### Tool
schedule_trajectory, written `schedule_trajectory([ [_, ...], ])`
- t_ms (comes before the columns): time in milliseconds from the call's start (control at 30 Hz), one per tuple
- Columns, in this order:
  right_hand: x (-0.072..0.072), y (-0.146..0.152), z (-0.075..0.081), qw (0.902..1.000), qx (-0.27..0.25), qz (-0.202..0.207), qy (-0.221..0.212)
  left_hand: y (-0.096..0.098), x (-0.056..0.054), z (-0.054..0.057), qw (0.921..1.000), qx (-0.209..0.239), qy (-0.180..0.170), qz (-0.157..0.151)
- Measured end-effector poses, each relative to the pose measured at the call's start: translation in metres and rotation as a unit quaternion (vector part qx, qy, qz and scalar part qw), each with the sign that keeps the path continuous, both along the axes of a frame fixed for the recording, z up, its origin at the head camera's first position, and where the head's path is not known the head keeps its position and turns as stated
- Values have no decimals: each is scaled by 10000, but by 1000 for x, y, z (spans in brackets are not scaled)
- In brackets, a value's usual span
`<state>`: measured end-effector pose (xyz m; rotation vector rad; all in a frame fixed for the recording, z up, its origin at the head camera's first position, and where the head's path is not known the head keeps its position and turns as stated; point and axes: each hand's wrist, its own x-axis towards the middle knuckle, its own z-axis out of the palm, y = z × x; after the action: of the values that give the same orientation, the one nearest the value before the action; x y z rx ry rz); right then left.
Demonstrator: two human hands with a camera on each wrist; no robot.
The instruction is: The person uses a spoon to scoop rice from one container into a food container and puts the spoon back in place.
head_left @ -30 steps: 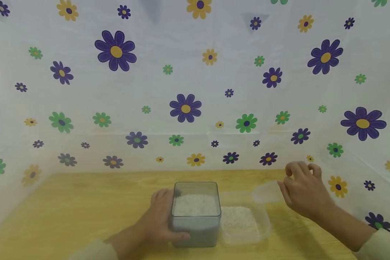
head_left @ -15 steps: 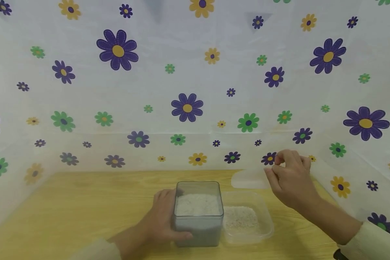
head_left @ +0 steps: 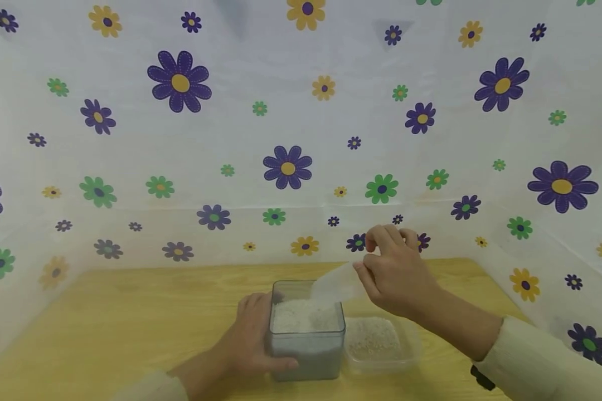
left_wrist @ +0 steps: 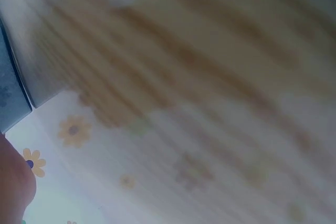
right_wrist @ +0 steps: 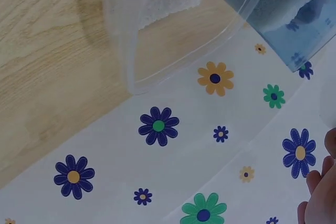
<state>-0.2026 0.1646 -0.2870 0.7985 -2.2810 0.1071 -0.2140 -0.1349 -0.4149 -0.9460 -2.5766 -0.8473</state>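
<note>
In the head view, a square see-through grey box (head_left: 307,359) stands upright on the table, largely filled with white grain (head_left: 301,316) that looks like rice. My left hand (head_left: 251,340) grips its left side, thumb across the front. My right hand (head_left: 398,273) pinches a translucent white scoop (head_left: 335,283), whose far end is over the box's opening; whether it touches the grain I cannot tell. Right of the box sits a clear plastic container (head_left: 381,365) with a shallower layer of grain (head_left: 373,337). The right wrist view shows part of my right hand (right_wrist: 321,195) at its edge.
The wooden table (head_left: 145,317) ends at a white flower-printed cloth (head_left: 241,139) hanging behind and at both sides. A dark object (head_left: 481,379) shows under my right sleeve (head_left: 537,356).
My right hand has carried the scoop left, from above the clear container's right side to the box's opening. My left hand keeps its grip on the box.
</note>
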Motion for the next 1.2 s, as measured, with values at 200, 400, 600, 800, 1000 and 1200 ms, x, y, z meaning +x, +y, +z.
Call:
schedule_trajectory([
  [200,-1,-16,1,9988,462,190,8,0,0,-1,9999,-35,117,-6],
  [400,-1,-28,-2,9955,915,223,-99,-1,1,-3,9995,-46,314,2],
  [600,0,-38,-4,9900,1346,139,-403,1,-1,-4,9990,-19,446,-10],
  [800,3,-52,-6,9831,1663,17,-769,2,-3,-4,9995,-72,310,79],
  [1000,7,-61,-13,9802,1387,-97,-1411,3,-2,-4,9997,-94,232,73],
  [1200,10,-66,-22,9692,688,-118,-2363,1,3,-1,9991,-142,402,75],
])
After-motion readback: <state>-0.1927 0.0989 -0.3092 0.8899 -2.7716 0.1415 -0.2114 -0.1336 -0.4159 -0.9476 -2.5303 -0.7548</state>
